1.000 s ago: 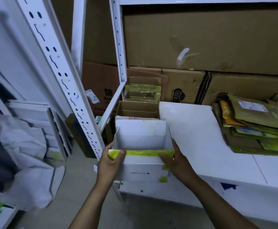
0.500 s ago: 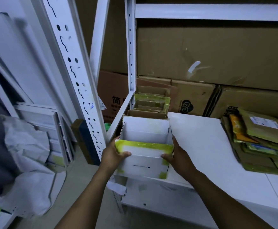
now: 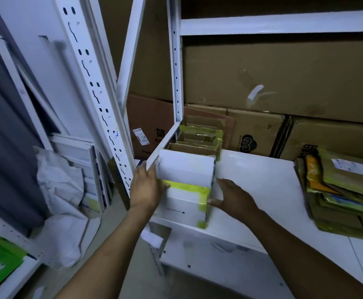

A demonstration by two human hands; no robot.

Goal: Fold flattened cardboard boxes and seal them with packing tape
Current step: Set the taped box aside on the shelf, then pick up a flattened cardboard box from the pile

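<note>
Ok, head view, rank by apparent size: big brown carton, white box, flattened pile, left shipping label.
1. big brown carton
2. flattened pile and white box: close, box nearer, pile cropped, unranked
3. left shipping label

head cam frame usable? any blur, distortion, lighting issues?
Head view: dim light with no hard glare, and the top-right recess is very dark; the wide-angle lens bows the perforated shelf upright; motion blur softens the white box, left hand and right hand.
</note>
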